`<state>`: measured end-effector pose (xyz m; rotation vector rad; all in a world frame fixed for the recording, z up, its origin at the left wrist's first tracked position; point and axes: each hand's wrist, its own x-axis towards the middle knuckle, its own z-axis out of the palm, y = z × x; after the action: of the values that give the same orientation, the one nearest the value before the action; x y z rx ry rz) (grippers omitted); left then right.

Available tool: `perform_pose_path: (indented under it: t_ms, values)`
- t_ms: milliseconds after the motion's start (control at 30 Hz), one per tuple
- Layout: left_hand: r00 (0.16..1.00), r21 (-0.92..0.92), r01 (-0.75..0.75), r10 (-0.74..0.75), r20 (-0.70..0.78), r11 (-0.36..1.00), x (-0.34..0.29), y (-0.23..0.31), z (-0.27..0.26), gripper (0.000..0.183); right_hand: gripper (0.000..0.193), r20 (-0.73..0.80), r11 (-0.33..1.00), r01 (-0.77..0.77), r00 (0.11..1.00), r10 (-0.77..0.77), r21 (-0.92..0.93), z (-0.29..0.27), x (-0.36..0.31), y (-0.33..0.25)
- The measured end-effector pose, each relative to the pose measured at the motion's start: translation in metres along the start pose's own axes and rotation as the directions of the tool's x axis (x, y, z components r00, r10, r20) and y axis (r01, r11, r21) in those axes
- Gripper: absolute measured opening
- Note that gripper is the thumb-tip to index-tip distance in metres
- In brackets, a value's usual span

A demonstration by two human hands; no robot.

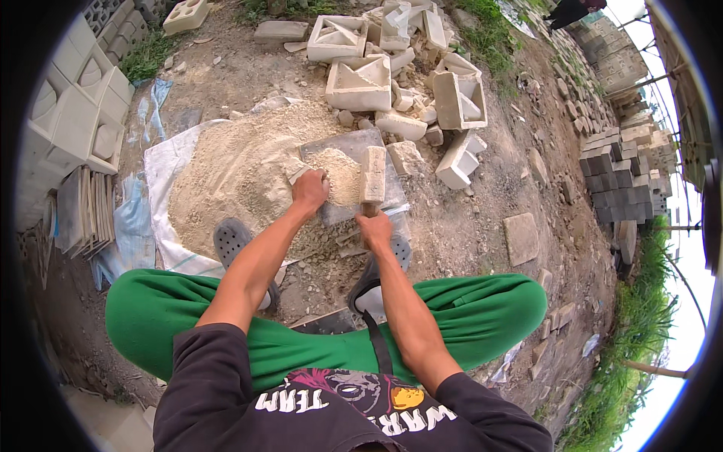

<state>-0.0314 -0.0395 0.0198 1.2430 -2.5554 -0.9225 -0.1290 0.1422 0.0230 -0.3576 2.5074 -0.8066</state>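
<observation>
Our right hand (374, 228) is clenched round the handle of a pale block-headed mallet (372, 174), its head hovering over the grey slab (348, 143). Our left hand (309, 189) clamps a small pale fragment (299, 172) on that slab's near-left edge, right beside the crushed powder (343, 177), with the big sand pile (233, 177) spreading left.

Bare forearms run back from the left hand (309, 190) and right hand (374, 229) to pushed-up black sleeves, a printed black shirt, green trousers and grey perforated clogs (230, 239)
</observation>
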Motion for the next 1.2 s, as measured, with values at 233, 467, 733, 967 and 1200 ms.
perform_pose_path:
  t_ms: [233,467,733,967,1200]
  values:
    - [0.987,-0.065,-0.159,0.159,-0.007,0.985,0.009,-0.015,0.006,0.028,0.058,0.170,0.979,-0.157,0.976,0.134,0.133,0.005,0.010,0.006]
    - [1.000,-0.175,0.029,-0.029,0.006,0.984,0.003,0.002,-0.002,0.022,0.058,0.133,0.991,-0.119,0.985,0.111,0.056,-0.004,0.011,0.000]
    - [0.990,-0.112,-0.079,0.065,-0.124,0.991,0.007,-0.015,0.008,0.018,0.047,0.161,0.990,0.113,0.979,-0.127,0.090,-0.029,-0.014,-0.069]
    - [0.915,0.080,-0.137,0.157,-0.372,0.987,-0.005,-0.033,-0.015,0.032,0.040,0.181,0.967,0.180,0.960,-0.212,0.179,-0.014,-0.023,-0.088]
    - [0.929,0.152,-0.163,0.204,-0.309,0.975,-0.017,-0.055,-0.011,0.040,0.047,0.280,0.990,0.020,0.960,0.020,-0.142,0.012,-0.010,-0.048]
